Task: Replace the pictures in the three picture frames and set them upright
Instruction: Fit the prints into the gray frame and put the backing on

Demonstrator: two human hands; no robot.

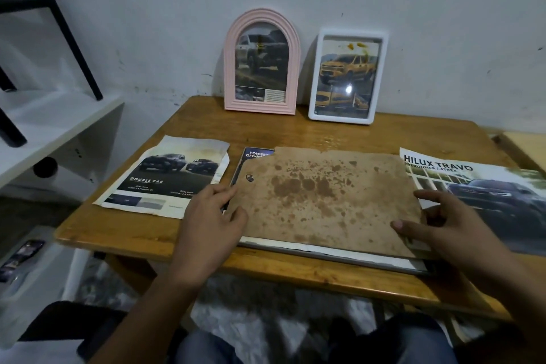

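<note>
A large frame [334, 254] lies face down at the table's front, its stained brown backing board [319, 195] on top. A blue-edged picture [255, 154] peeks out under the board's far left corner. My left hand [211, 216] rests on the board's left edge, fingers loosely bent. My right hand [443, 224] touches the board's right edge, thumb on top. A pink arched frame [261, 63] and a white rectangular frame [347, 77] stand upright against the wall, each holding a truck picture.
A loose "Double Cab" picture [168, 177] lies left of the big frame, a "Hilux Travo" poster [484, 192] to its right. The wooden table [206, 124] meets the wall at the back. White shelves [53, 127] with black bars stand at the left.
</note>
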